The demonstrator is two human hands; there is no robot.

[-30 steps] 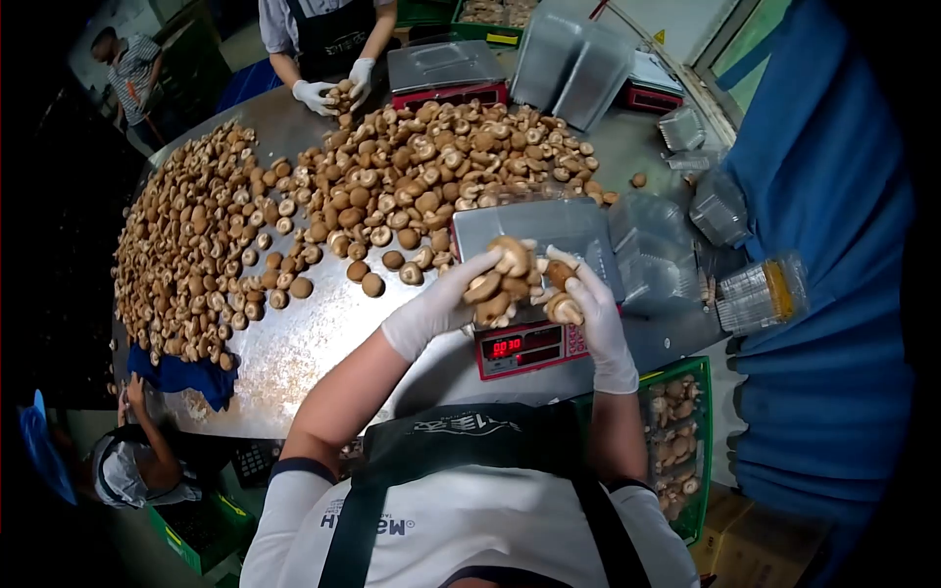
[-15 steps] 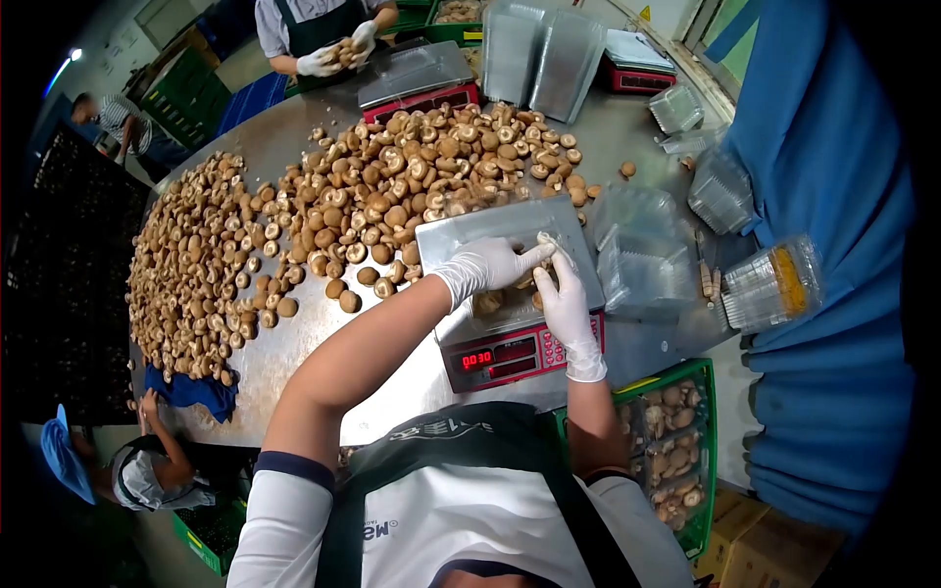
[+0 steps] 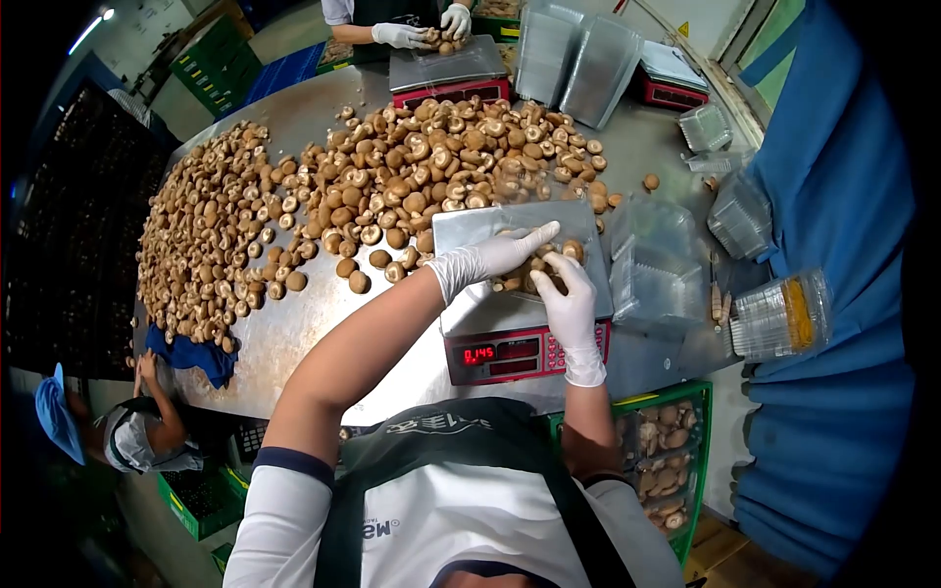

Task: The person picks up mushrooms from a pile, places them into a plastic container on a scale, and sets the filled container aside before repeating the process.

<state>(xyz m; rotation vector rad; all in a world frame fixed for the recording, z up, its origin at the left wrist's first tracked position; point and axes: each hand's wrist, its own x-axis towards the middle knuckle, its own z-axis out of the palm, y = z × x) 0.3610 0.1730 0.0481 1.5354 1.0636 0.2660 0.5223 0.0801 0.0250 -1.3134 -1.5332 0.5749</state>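
My gloved left hand (image 3: 505, 253) lies over several shiitake mushrooms (image 3: 572, 252) on the weighing scale (image 3: 480, 312), its fingers stretched out. On the near right side of these mushrooms is my gloved right hand (image 3: 570, 302), thumb and fingers apart, fingertips close against them. Both hands partly hide the mushrooms. Clear plastic, perhaps a raised lid (image 3: 524, 184), shows faintly behind the scale plate. The red display (image 3: 478, 354) reads about 0.145. A large heap of loose shiitake mushrooms (image 3: 417, 167) spreads over the metal table beyond and to the left.
Clear plastic boxes (image 3: 655, 265) are stacked right of the scale, beside slim-handled tools (image 3: 720, 299). A green crate (image 3: 704, 421) of packed mushrooms stands at lower right. Across the table, a co-worker's gloved hands (image 3: 402, 36) hold mushrooms over another scale (image 3: 446, 67). Another person (image 3: 147, 426) is at left.
My hands have parted from a pinch together; the left fingers now stretch over the mushrooms. The display has risen from about 0.030 to 0.145. The camera view has shifted slightly.
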